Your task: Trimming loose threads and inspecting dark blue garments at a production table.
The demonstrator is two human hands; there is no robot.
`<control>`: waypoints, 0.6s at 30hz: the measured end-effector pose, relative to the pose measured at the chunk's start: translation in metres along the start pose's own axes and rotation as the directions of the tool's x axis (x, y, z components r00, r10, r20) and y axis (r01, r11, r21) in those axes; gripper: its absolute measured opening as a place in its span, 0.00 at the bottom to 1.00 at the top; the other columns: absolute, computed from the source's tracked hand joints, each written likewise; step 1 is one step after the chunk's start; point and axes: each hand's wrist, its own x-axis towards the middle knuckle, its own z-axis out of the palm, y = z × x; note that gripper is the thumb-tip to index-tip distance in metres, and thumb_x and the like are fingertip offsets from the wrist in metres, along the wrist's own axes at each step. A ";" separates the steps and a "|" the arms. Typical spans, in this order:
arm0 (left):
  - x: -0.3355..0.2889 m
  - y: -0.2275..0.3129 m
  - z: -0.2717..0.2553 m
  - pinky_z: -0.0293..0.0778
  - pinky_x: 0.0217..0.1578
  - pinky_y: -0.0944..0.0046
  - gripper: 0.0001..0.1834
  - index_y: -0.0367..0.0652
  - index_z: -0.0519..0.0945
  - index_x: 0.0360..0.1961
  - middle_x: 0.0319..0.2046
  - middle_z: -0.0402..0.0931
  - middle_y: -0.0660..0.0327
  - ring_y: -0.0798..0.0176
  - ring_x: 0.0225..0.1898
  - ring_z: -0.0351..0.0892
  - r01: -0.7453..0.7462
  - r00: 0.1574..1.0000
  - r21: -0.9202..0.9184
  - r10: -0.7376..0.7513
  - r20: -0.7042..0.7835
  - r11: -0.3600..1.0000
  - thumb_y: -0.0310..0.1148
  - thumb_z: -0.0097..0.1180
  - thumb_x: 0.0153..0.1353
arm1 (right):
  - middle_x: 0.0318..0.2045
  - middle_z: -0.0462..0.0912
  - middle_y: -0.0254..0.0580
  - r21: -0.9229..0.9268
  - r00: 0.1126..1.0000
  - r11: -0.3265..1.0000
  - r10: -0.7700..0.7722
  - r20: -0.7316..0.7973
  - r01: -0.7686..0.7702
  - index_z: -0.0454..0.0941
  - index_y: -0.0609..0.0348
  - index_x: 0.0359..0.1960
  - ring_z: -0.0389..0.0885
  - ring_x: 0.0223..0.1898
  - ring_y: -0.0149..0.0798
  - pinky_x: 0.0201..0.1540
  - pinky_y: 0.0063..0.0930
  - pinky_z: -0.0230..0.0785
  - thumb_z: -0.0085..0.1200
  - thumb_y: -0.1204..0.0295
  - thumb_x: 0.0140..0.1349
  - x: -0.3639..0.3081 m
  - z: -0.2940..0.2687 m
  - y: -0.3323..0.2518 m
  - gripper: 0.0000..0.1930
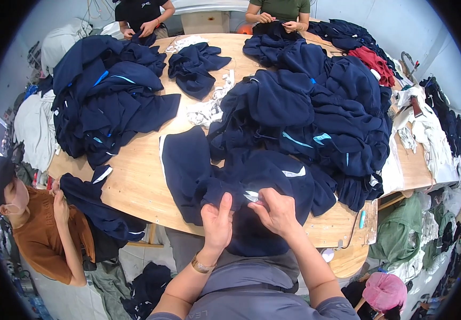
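A navy garment (186,169) with white trim is spread over the near table edge in front of me and hangs down toward my lap. My left hand (217,223) is closed on a fold of it, thumb up. Close beside, my right hand (277,213) grips small thread snips (251,196), their bright blades pointing left toward the fold. The handles are hidden inside my fingers. A white patch (294,173) shows on the cloth just beyond the snips.
Big piles of navy garments stand on the far right (326,106) and left (102,90) of the wooden table (134,184). White strips (209,109) lie between. A co-worker (49,234) sits at left; two more work across the table. A light-blue tool (362,219) lies near the right edge.
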 end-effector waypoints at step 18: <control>0.000 0.001 0.003 0.54 0.20 0.77 0.10 0.43 0.72 0.23 0.22 0.68 0.74 0.81 0.21 0.60 -0.024 0.999 0.127 0.026 -0.018 0.992 0.30 0.50 0.63 | 0.20 0.74 0.36 0.291 0.987 0.946 0.161 -0.028 -0.146 0.71 0.61 0.32 0.72 0.18 0.28 0.21 0.21 0.63 0.58 0.69 0.55 0.004 -0.005 0.000 0.11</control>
